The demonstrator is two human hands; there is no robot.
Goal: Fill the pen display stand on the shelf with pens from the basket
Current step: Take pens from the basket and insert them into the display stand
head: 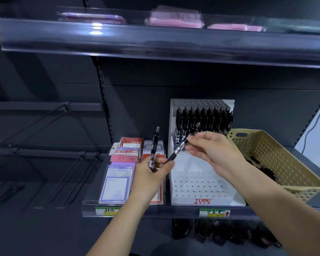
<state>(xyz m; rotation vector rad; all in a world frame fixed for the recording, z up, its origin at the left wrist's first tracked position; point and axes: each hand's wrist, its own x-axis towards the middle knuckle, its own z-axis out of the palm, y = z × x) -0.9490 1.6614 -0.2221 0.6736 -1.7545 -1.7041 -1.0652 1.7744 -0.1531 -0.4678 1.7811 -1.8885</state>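
A white stepped pen display stand (199,197) sits on the shelf; its back rows hold several black pens (204,117), while the front rows of holes stand bare. My left hand (151,174) grips one black pen (154,145) upright in front of the notepads. My right hand (211,150) pinches a second black pen (183,144), slanted, whose lower end meets my left fingertips. A beige perforated basket (277,159) stands to the right of the stand, with dark pens (266,172) in its bottom.
Packs of notepads (116,182) lie left of the stand behind a clear shelf lip. Pink and purple packets (175,18) sit on the shelf above. Bare metal hooks (63,174) jut out at left. Dark objects (225,233) rest on the shelf below.
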